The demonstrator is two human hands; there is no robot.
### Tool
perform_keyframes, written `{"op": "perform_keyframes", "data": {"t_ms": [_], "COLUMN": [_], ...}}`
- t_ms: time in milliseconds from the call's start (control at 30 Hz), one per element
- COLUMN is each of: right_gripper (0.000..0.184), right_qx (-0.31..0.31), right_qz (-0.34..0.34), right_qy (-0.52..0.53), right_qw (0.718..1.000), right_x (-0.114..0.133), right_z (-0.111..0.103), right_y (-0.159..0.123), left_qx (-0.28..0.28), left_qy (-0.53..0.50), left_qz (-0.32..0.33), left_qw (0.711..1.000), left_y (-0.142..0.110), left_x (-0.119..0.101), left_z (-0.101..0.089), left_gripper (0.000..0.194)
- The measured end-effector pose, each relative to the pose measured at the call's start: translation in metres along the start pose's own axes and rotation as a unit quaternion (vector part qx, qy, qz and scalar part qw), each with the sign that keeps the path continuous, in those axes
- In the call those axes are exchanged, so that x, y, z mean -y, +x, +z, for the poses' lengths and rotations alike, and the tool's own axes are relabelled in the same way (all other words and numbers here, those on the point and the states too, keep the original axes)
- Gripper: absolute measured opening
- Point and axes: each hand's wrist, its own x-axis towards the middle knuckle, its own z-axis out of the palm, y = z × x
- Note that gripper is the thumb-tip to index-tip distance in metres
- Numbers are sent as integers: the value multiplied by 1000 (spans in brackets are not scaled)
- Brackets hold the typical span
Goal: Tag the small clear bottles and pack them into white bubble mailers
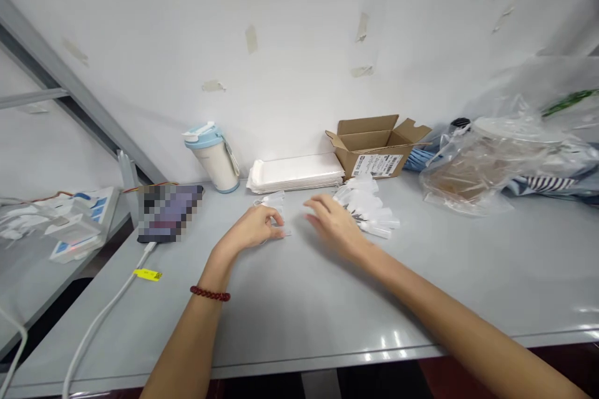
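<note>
My left hand [256, 226] rests low over the table, its fingers bent and closed. A small clear plastic piece [287, 233] pokes out at its fingertips; its kind is too small to make out. Just behind this hand lie a few translucent white plastic pieces [274, 199]. My right hand [337, 227] is blurred, fingers apart, with nothing visible in it. It hovers at the left edge of a pile of similar translucent, tube-like pieces [374, 209], partly covering them.
Along the wall stand a white-and-blue tumbler [214, 159], a stack of flat white packets [297, 173] and an opened cardboard box [374, 153]. A phone [171, 213] with a white cable [110, 310] lies left. Right is a clear plastic bag [472, 174]. A power strip [84, 230] sits far left.
</note>
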Motion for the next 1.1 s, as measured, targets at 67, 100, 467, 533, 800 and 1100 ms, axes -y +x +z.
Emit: {"op": "perform_keyframes", "data": {"t_ms": [67, 100, 467, 533, 800, 1100], "right_gripper": [25, 26, 24, 26, 25, 24], "right_qx": [-8, 3, 54, 51, -45, -101], "right_qz": [25, 41, 173, 179, 232, 263], "right_qy": [-39, -58, -60, -48, -12, 248], "right_qw": [999, 997, 982, 981, 972, 927], "right_x": [-26, -39, -96, -97, -99, -30], "right_z": [-20, -30, -56, -55, -54, -44], "right_y": [2, 3, -2, -3, 0, 6], "left_qx": [2, 2, 25, 70, 123, -41], "left_qy": [-5, -7, -69, -72, -89, -273], "left_qz": [-10, -13, 31, 21, -22, 38], "left_qw": [1000, 1000, 997, 995, 988, 961], "left_y": [-1, -1, -3, -5, -3, 0], "left_x": [-2, -2, -5, -11, -10, -28], "left_z": [-2, -4, -4, -1, 3, 19], "left_gripper": [22, 21, 22, 23, 22, 36]}}
